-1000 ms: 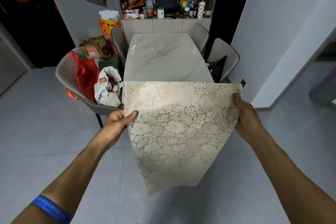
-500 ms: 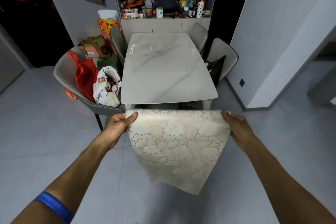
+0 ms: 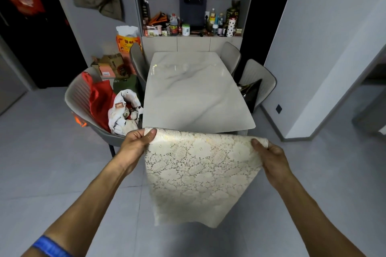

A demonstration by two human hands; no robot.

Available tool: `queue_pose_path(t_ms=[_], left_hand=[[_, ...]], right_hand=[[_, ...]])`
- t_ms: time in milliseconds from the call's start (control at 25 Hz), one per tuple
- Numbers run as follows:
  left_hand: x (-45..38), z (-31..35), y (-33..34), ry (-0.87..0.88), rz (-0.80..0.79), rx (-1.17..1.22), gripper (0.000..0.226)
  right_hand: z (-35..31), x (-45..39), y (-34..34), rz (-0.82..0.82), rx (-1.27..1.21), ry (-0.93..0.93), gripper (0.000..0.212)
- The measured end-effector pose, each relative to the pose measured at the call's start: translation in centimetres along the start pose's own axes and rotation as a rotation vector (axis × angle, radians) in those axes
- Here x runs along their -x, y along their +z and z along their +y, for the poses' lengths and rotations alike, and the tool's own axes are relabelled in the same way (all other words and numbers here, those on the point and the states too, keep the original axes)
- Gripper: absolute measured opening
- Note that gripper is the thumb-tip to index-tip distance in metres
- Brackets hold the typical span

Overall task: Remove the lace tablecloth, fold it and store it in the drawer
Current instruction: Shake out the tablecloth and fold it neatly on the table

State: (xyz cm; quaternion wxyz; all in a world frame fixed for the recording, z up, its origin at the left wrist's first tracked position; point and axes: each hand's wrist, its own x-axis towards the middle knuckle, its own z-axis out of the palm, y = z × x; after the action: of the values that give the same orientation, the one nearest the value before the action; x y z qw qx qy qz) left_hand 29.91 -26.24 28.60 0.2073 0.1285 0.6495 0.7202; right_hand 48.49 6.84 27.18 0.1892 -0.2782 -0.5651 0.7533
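Observation:
The cream lace tablecloth [image 3: 200, 173] hangs folded in the air in front of the marble table [image 3: 194, 94], just off its near edge. My left hand [image 3: 135, 146] pinches its top left corner with the thumb on top. At the top right corner my right hand [image 3: 269, 152] grips the cloth, thumb over the folded edge. The cloth droops down toward the floor between my arms. The table top is bare. No drawer can be made out in this view.
A grey chair [image 3: 79, 98] at the left holds red and white bags. More chairs [image 3: 259, 81] stand along the table's right side. A cabinet shelf [image 3: 194, 27] crowded with bottles sits behind the table. Grey tiled floor [image 3: 52, 169] spreads around me.
Both hands have lowered the cloth from in front of the table to below its near edge, so the whole table top now shows. The hands hold the same corners.

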Motion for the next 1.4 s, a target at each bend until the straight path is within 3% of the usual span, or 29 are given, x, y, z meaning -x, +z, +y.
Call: queue_pose_path(t_ms=[160, 440, 600, 760, 880, 1000, 1080, 1240, 1400], left_hand=[[-3.9, 1.9, -2.5, -0.08, 0.069, 0.038, 0.022], [-12.7, 7.6, -4.1, -0.14, 0.029, 0.042, 0.032], [-23.4, 11.7, -2.6, -0.14, 0.021, 0.073, 0.017], [-39.1, 13.9, 0.7, -0.245, 0.167, 0.022, 0.011], [-50.4, 20.3, 3.8, -0.039, 0.277, 0.036, 0.017], [-57.2, 29.1, 6.0, 0.327, 0.314, 0.041, 0.022], [-59.3, 31.9, 6.2, 0.487, 0.268, 0.028, 0.021], [-62.0, 27.7, 4.1, 0.485, 0.264, -0.175, 0.016], [-62.1, 11.9, 2.4, 0.179, 0.217, -0.201, 0.023]], right_hand=[[-2.2, -2.2, 5.1, 0.088, -0.053, -0.066, 0.008], [-7.8, -8.5, 9.2, 0.024, -0.086, -0.127, 0.016], [-12.6, -19.9, 10.3, -0.039, -0.141, -0.092, 0.015], [-17.4, -38.6, 15.1, -0.016, -0.031, -0.001, 0.017], [-25.5, -50.2, 20.7, 0.092, 0.039, -0.25, 0.034], [-35.4, -55.7, 24.1, 0.084, -0.077, -0.553, 0.019], [-38.5, -58.0, 24.1, 0.016, -0.129, -0.691, 0.017], [-34.5, -61.8, 21.1, -0.123, -0.035, -0.632, 0.013], [-19.6, -65.0, 15.9, -0.034, 0.13, -0.254, 0.024]])
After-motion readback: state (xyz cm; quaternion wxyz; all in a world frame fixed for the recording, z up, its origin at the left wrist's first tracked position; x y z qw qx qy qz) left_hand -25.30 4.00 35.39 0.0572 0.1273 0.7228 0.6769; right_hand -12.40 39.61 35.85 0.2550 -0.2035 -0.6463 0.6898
